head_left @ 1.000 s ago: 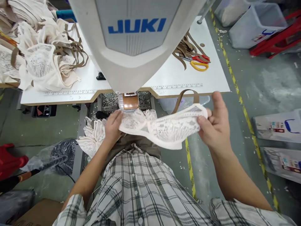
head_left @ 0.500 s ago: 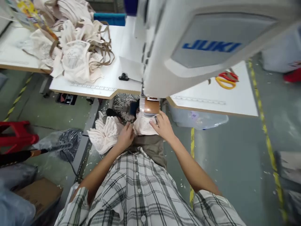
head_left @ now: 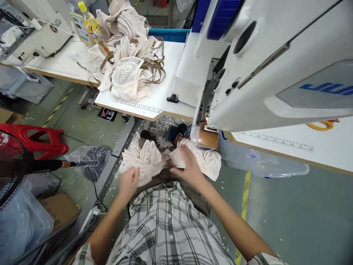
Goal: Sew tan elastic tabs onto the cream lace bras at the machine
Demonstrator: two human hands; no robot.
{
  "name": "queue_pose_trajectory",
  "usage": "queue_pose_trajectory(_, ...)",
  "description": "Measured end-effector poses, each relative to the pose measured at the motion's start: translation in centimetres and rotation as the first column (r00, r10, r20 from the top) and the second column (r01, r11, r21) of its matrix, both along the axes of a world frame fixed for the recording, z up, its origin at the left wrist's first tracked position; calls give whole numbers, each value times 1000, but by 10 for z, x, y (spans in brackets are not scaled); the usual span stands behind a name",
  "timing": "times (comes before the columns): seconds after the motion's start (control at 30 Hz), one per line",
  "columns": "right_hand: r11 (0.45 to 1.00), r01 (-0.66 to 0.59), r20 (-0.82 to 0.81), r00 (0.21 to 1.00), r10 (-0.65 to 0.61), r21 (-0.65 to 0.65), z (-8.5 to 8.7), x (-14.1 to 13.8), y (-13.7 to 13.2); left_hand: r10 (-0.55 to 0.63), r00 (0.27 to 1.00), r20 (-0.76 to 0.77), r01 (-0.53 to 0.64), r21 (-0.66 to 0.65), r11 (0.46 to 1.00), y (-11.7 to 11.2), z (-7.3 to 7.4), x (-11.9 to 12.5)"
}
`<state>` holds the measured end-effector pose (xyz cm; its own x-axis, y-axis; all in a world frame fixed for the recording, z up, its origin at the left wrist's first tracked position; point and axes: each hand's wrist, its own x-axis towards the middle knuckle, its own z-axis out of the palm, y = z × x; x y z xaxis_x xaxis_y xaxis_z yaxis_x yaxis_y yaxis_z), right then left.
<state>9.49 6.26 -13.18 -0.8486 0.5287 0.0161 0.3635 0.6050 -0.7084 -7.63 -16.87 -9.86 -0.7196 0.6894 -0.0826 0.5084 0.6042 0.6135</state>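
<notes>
My left hand [head_left: 129, 183] is closed at the near left edge of a bunch of cream lace bras [head_left: 143, 158] over my left thigh, and its curled fingers appear to pinch the fabric. My right hand [head_left: 190, 167] is slightly blurred, with thumb and fingers apart. It hovers over or lightly touches another cream lace bra piece [head_left: 211, 162], which lies across my lap beneath the sewing machine's narrow end. The sewing machine [head_left: 248, 99] is white, with a brown plate [head_left: 208, 138] at its tip. Its needle area is hidden.
More cream bras with brown straps [head_left: 128, 75] are heaped on the white table [head_left: 176, 55], beside a yellow-capped bottle [head_left: 91, 24]. A black clip [head_left: 173, 98] lies near the front edge. Yellow scissors [head_left: 321, 126] lie right. A red stool [head_left: 35, 140] and fan [head_left: 11, 165] stand left.
My view has swung left. My left hand has moved outward to the left bunch's near edge. My right hand has come off the piece at the machine tip, and its fingers have spread.
</notes>
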Motion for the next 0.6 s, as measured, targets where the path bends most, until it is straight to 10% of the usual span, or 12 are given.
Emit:
queue_pose_trajectory(0.13, 790, -602, 160, 774, 613, -112, 69, -13, -22, -222, 957, 184, 196, 153, 969, 48, 48, 26)
queue_pose_trajectory(0.23, 830, -543, 188, 809, 557, -127, 118, 15, -1, -213, 842, 495, 88, 264, 960, 103, 58, 33)
queue_pose_trajectory(0.3, 890, -407, 120, 892, 436, -207, 147, 47, 19, -285, 592, 754, 154, 240, 958, 141, 55, 46)
queue_pose_trajectory(0.37, 854, -382, 85, 896, 436, -354, 165, 79, 42, -284, 343, 895, 192, 230, 954, 169, 49, 65)
queue_pose_trajectory(0.43, 823, -374, 99, 886, 454, -429, 170, 104, 74, -277, 290, 916, 109, 256, 960, 185, 42, 81)
queue_pose_trajectory(0.53, 989, 105, 267, 961, -74, -104, 157, 121, 148, -287, 390, 875, 20, 304, 953, 196, 36, 95)
queue_pose_trajectory(0.6, 821, 520, 267, 778, -569, 235, 145, 121, 208, -300, 450, 841, 61, 306, 950, 198, 35, 99)
